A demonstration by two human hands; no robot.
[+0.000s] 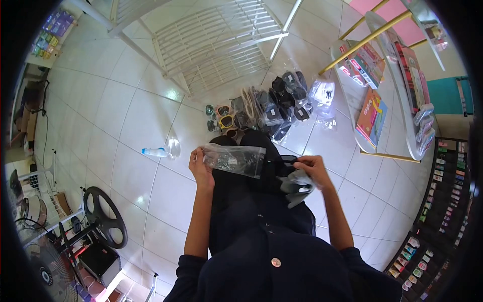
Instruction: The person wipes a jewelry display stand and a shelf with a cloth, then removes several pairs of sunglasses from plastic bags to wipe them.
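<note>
My left hand pinches one end of a clear plastic bag, which is stretched out sideways above my lap. Dark sunglasses are in the fingers of my right hand, close to the bag's right end. Below them a crumpled grey-white wrapper or cloth hangs by the same hand. Beyond my knees, bagged sunglasses lie in a pile on the tiled floor, with yellow-framed sunglasses at its left side. A white cap in plastic sits at the pile's right.
A spray bottle with a blue end lies on the floor at the left. White wire racks stand ahead. Shelves with colourful boxes are at the right. A fan and black wheel are lower left.
</note>
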